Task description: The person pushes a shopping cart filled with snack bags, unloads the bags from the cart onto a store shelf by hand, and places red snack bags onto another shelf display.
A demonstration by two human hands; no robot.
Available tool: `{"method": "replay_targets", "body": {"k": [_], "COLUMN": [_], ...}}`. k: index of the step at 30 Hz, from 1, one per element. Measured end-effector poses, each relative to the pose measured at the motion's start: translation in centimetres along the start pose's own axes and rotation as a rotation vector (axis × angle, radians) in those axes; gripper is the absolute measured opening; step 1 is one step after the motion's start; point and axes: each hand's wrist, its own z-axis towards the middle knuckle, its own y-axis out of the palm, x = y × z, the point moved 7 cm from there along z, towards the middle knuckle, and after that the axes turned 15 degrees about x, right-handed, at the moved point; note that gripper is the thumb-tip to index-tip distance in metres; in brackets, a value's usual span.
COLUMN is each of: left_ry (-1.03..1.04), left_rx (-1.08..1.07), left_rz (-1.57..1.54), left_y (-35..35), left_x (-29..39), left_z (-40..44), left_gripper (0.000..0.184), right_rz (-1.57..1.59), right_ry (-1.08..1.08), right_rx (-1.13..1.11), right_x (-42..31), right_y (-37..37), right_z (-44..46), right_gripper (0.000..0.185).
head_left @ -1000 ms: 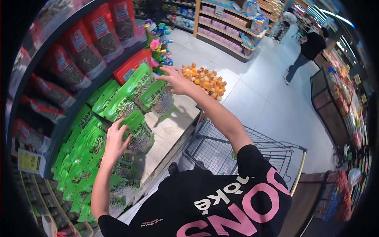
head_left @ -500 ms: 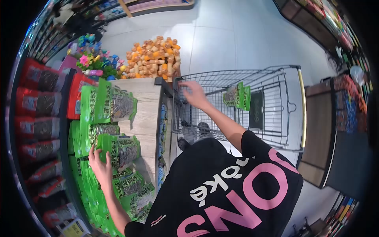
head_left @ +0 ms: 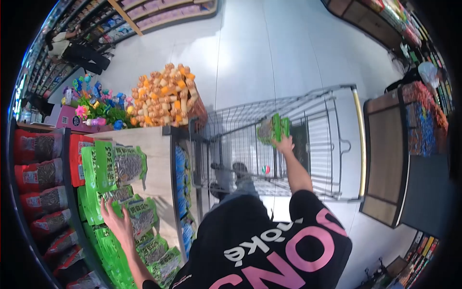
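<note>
A shopping cart [head_left: 317, 144] with a yellow handle stands beside the shelf. Inside its basket area is a green bag [head_left: 269, 131] with a see-through panel, and the fingers of my right hand [head_left: 285, 143] are closed on its near edge. On the left, my left hand [head_left: 115, 214] has its fingers spread over the stacked green bags [head_left: 143, 216] on the wooden shelf top. Another green bag [head_left: 120, 164] with dark print stands just above that hand.
Red bags [head_left: 42, 176] fill the rack at far left. Orange and tan toys [head_left: 166, 96] are heaped beyond the wooden shelf [head_left: 156, 139], near colourful flowers [head_left: 91, 108]. A person [head_left: 72, 50] is at the upper left. Brown display units [head_left: 385, 159] stand at right.
My right hand has moved from the cart's far left end to the green bag and closed on it. The view has shifted, and my left hand remains at the stacked bags.
</note>
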Motion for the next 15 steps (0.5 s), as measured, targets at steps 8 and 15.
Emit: {"method": "replay_targets", "body": {"k": [8,15], "left_ry": [-0.029,-0.185], "left_rx": [0.001,0.039], "left_rz": [-0.190,-0.498], "left_y": [0.5,1.9], "left_x": [6.0,6.7], "left_z": [-3.3,-8.5], "left_gripper": [0.034,0.023], "right_rz": [0.065,0.111], "right_ry": [0.019,-0.397], "right_rx": [0.125,0.176], "right_x": [-2.9,-9.1], "right_y": [1.3,-13.3], "right_z": [0.9,-5.0], "right_gripper": [0.030,0.022]}}
